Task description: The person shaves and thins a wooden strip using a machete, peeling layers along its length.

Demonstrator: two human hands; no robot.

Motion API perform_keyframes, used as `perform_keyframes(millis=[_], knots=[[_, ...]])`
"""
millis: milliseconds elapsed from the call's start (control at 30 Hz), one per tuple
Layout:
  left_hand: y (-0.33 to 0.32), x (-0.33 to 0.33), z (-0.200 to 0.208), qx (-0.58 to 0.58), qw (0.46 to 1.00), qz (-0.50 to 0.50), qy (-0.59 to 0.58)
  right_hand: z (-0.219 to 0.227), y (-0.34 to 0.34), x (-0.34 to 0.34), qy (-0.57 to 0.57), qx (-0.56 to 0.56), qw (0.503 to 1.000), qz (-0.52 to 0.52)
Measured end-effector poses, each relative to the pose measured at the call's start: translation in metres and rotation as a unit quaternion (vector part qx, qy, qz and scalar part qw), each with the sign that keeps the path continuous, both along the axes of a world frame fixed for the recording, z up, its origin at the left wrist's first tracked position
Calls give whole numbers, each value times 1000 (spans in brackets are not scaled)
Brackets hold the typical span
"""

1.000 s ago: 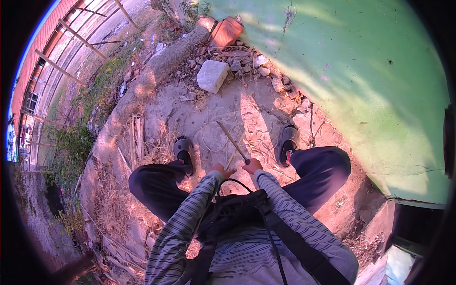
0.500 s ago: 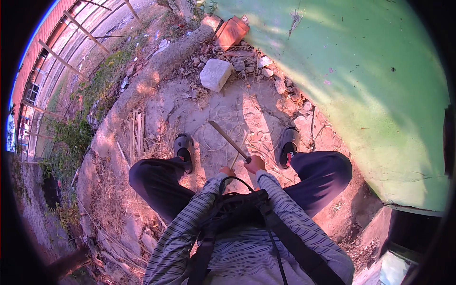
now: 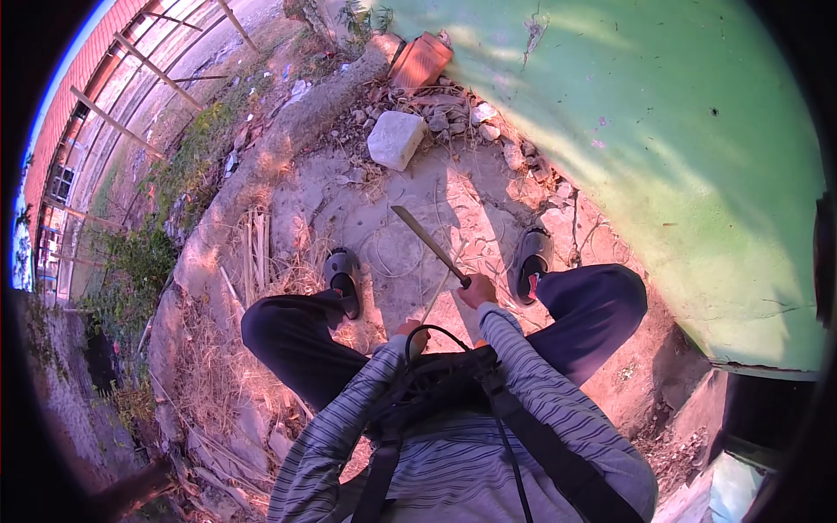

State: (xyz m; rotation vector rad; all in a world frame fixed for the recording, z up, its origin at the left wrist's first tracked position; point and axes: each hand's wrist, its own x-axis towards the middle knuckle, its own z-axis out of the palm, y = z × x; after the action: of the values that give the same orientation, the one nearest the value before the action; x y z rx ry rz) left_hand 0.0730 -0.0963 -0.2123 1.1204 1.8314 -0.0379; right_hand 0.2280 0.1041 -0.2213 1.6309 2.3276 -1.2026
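Note:
My right hand (image 3: 477,291) is closed round the dark handle of a machete (image 3: 427,241). Its long blade slants up and to the left over the ground between my feet. Lower and to the left, my left hand (image 3: 411,329) is closed on a thin pale strip (image 3: 433,299), which looks like split bamboo or cane. The strip rises to the right and passes beneath the blade in the picture. Black straps partly cover the area below my hands.
A whitish block (image 3: 397,139) lies ahead, with rubble and an orange tile-like piece (image 3: 421,61) behind it. A green wall (image 3: 663,157) stands at right. Several pale split strips (image 3: 255,247) lie on dry straw at left. My dark shoes (image 3: 343,281) flank the work.
My right hand and the machete have moved slightly up and to the right, away from my left hand. My left hand has dropped a little lower with the strip.

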Motion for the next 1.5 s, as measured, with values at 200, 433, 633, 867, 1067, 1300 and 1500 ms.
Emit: perform_keyframes(millis=[200, 433, 633, 867, 1067, 1300, 1500], knots=[[6, -4, 53, 5, 994, 109, 22, 2, -6, -2, 29, 59, 997, 36], [-34, -12, 38, 90, 994, 62, -29, 8, -20, -7, 19, 41, 998, 32], [-58, -19, 70, 62, 997, 11, -53, -10, 2, 9, -40, 26, 997, -55], [-37, -21, 62, 136, 981, 127, -59, -10, -12, -12, 59, 70, 995, -39], [11, -28, 59, 1, 991, 136, 4, -15, -23, -30, 144, 13, 989, -17], [40, -17, 27, 35, 989, 142, -4, -14, -24, -51, 326, -178, 917, -143], [34, -18, 22, 49, 963, 240, -111, 9, -24, -58, 331, -232, 891, -205]])
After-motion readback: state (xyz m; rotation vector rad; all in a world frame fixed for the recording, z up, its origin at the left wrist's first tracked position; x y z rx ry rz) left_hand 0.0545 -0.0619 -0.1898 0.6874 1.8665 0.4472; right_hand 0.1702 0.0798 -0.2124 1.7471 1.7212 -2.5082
